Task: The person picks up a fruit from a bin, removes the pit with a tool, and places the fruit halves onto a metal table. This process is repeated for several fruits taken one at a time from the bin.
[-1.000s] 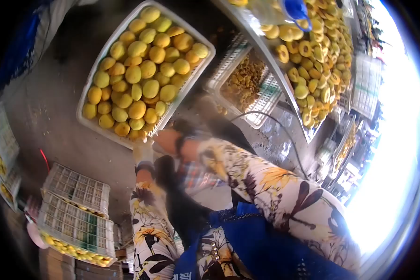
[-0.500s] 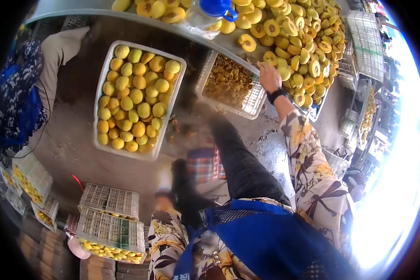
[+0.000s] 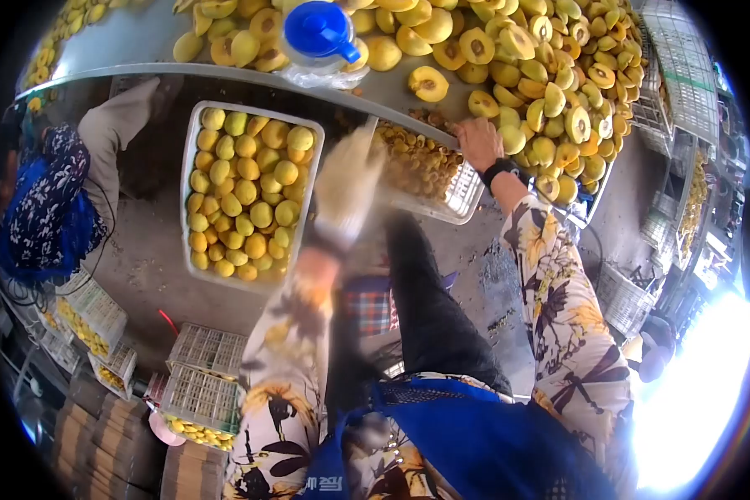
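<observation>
My left hand (image 3: 350, 179), in a pale glove, is smeared by motion between two crates; its fingers cannot be made out. To its left is a white crate (image 3: 193, 254) full of whole yellow fruit (image 3: 261, 215) that look like apricots or plums. My right hand (image 3: 480, 143), bare with a black wristband, has its fingers curled on the rim of the metal table (image 3: 375, 107). Beneath that rim stands a smaller white crate (image 3: 452, 215) holding brown pits or scraps (image 3: 417, 162). Halved fruit (image 3: 550, 104) lie heaped on the table just beyond my right hand.
A blue-lidded jug (image 3: 318, 32) stands on the table beside a clear plastic bag (image 3: 321, 77). Stacked crates (image 3: 198, 392) and cardboard (image 3: 100, 433) are at lower left. Another person (image 3: 46, 200) sits at far left. More crates (image 3: 679, 71) line the right side.
My left hand has risen from low beside my leg up to between the crates. My right hand stays at the table rim. The view has shifted, showing more of the table.
</observation>
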A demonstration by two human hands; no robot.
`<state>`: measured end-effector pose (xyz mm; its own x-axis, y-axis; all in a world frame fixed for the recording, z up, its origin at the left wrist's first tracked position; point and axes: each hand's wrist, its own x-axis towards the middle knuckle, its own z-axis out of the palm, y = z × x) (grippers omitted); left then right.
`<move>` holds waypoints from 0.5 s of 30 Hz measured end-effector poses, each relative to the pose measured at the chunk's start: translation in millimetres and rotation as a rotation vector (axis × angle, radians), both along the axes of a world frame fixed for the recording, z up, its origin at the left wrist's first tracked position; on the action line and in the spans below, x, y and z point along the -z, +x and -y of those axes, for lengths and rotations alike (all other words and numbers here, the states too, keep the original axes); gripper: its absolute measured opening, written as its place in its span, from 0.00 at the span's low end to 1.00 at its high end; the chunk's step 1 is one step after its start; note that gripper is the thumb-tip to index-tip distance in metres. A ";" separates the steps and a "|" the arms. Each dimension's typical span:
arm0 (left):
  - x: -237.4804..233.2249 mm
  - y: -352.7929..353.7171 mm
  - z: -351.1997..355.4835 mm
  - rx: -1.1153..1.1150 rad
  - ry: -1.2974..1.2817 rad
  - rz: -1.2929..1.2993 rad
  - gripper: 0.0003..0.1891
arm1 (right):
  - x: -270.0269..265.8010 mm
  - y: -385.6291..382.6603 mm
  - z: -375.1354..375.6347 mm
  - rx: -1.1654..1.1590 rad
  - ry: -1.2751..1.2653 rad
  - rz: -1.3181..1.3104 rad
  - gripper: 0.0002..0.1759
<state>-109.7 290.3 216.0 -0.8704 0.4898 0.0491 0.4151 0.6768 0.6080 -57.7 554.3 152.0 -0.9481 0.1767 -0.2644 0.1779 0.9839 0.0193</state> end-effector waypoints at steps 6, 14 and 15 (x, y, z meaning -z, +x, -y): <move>52.8 -71.0 -126.2 0.098 -0.186 -0.104 0.15 | 21.1 19.3 -4.7 0.004 -0.226 -0.341 0.11; 84.1 -87.8 -166.1 -0.009 -0.351 0.494 0.25 | 13.7 27.8 -13.2 -0.054 -0.419 -0.424 0.22; 85.8 -86.5 -164.3 -0.046 -0.317 0.492 0.23 | 7.8 29.8 -13.8 -0.049 -0.445 -0.434 0.21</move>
